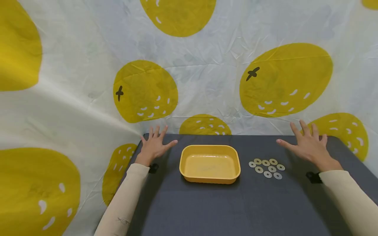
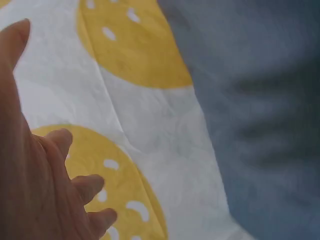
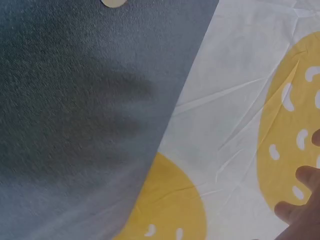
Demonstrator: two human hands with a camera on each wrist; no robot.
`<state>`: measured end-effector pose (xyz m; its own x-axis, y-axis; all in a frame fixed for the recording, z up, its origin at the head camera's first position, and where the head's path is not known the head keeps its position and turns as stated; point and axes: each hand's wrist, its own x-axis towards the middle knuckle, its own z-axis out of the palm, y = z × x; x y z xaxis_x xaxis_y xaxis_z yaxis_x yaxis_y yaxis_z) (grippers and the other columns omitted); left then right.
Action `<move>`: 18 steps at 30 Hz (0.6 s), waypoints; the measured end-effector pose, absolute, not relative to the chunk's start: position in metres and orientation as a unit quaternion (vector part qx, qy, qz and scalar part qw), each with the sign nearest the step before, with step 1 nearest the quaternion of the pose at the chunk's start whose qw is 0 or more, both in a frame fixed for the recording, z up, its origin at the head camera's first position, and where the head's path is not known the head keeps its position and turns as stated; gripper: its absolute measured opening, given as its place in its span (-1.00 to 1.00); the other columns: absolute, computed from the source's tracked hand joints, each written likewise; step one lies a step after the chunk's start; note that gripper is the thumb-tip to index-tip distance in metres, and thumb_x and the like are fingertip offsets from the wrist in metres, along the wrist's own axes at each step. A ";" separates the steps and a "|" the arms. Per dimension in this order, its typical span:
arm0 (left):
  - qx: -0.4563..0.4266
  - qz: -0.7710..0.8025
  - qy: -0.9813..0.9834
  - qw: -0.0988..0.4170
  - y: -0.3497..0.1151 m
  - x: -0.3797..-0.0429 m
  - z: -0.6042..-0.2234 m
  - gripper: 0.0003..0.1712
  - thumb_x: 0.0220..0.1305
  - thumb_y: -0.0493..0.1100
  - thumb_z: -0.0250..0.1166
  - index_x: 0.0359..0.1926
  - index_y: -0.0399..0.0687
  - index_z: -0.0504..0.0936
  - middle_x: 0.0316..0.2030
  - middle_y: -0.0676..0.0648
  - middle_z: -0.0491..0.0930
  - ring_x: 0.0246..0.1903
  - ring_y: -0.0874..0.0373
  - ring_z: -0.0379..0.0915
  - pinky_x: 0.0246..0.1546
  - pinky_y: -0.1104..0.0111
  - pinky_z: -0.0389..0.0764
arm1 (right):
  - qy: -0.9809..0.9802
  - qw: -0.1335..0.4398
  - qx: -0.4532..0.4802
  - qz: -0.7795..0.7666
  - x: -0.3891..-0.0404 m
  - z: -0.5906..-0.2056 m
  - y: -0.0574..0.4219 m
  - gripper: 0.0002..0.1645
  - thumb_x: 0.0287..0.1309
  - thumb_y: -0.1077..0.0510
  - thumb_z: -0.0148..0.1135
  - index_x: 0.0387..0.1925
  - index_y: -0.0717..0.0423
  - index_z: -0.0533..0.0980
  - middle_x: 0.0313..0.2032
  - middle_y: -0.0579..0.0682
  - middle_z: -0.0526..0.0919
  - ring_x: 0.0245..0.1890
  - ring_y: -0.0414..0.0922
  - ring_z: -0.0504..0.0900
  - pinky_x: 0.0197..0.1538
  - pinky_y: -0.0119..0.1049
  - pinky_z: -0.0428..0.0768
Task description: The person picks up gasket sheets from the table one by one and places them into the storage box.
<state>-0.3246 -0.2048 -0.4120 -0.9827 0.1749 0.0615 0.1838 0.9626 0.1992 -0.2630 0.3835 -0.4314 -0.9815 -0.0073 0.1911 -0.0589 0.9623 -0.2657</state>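
My left hand (image 1: pixel 154 147) is held above the left side of the table with its fingers spread, touching nothing. To its right stands a yellow rectangular tray (image 1: pixel 210 180) with rounded corners, and nothing lies in it. Several flat metal washers (image 1: pixel 272 169) are spread in a loose group right of the tray. Over the table's right side hovers my right hand (image 1: pixel 310 147), fingers spread and holding nothing; the washers are the nearest things to it. In the right wrist view, part of one washer (image 3: pixel 114 2) shows at the top edge.
A dark grey table (image 1: pixel 212 209) bears the tray and washers. Behind it and along the left hangs a white cloth (image 1: pixel 206 88) printed with yellow fruit, close to the table's edges. Small dark pieces (image 1: pixel 313 177) sit at both wrists.
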 end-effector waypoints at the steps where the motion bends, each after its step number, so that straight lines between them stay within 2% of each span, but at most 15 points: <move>1: -0.093 -0.117 -0.989 0.018 -0.203 -0.323 -0.414 0.11 0.26 0.69 -0.12 0.65 0.41 -0.23 0.66 -0.16 -0.24 0.63 -0.29 -0.42 0.40 -0.56 -0.30 | -0.985 0.094 0.018 0.142 -0.262 -0.433 0.384 0.23 0.31 -0.52 0.00 0.65 -0.10 -0.37 0.60 0.34 -0.46 0.51 0.57 -0.45 0.18 0.76 -0.26; 4: -0.104 -0.181 -0.978 0.002 -0.198 -0.317 -0.423 0.03 0.35 0.58 -0.04 0.66 0.27 -0.04 0.60 -0.20 0.08 0.57 -0.29 -0.01 0.46 -0.41 0.05 | -0.981 0.094 0.022 0.171 -0.258 -0.440 0.385 0.18 0.37 -0.45 0.02 0.66 -0.06 -0.33 0.59 0.40 -0.37 0.47 0.62 -0.28 0.16 0.71 -0.13; 8: -0.110 -0.309 -0.944 -0.025 -0.194 -0.307 -0.443 -0.20 0.44 0.35 0.14 0.54 0.14 0.31 0.37 -0.20 0.49 0.32 -0.20 0.46 0.27 -0.16 0.53 | -0.969 0.079 0.026 0.231 -0.254 -0.453 0.386 0.10 0.45 -0.32 0.02 0.65 0.11 -0.24 0.52 0.57 -0.18 0.35 0.71 -0.07 0.06 0.69 0.03; 12: -0.097 -0.402 -0.909 -0.045 -0.193 -0.298 -0.469 -0.41 0.47 0.21 0.21 0.41 0.15 0.50 0.20 -0.12 0.65 0.16 -0.10 0.60 0.11 -0.02 0.67 | -0.957 0.048 0.029 0.286 -0.248 -0.470 0.386 0.01 0.50 -0.24 0.02 0.60 0.33 -0.09 0.40 0.68 0.00 0.28 0.70 0.08 0.06 0.65 0.19; 16: -0.080 -0.498 -0.859 -0.082 -0.191 -0.294 -0.492 -0.41 0.49 0.15 0.20 0.40 -0.01 0.51 0.17 -0.15 0.66 0.06 -0.07 0.66 0.03 0.06 0.72 | -0.952 0.021 0.030 0.305 -0.241 -0.487 0.385 -0.11 0.51 -0.18 0.05 0.48 0.45 0.16 0.26 0.61 0.29 0.18 0.55 0.39 0.03 0.43 0.51; 18: -0.071 -0.545 -0.829 -0.104 -0.189 -0.294 -0.501 -0.39 0.51 0.14 0.19 0.41 -0.07 0.48 0.16 -0.19 0.66 0.03 -0.05 0.68 0.01 0.09 0.74 | -0.951 0.010 0.028 0.307 -0.238 -0.494 0.385 -0.19 0.52 -0.15 0.06 0.40 0.47 0.27 0.19 0.57 0.41 0.12 0.49 0.50 -0.03 0.33 0.60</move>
<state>-0.2936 -0.1892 -0.5011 -0.9684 0.2313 -0.0938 0.0057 0.3964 0.9181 -0.2378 0.3847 -0.4940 -0.9982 -0.0477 0.0359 -0.0597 0.8099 -0.5835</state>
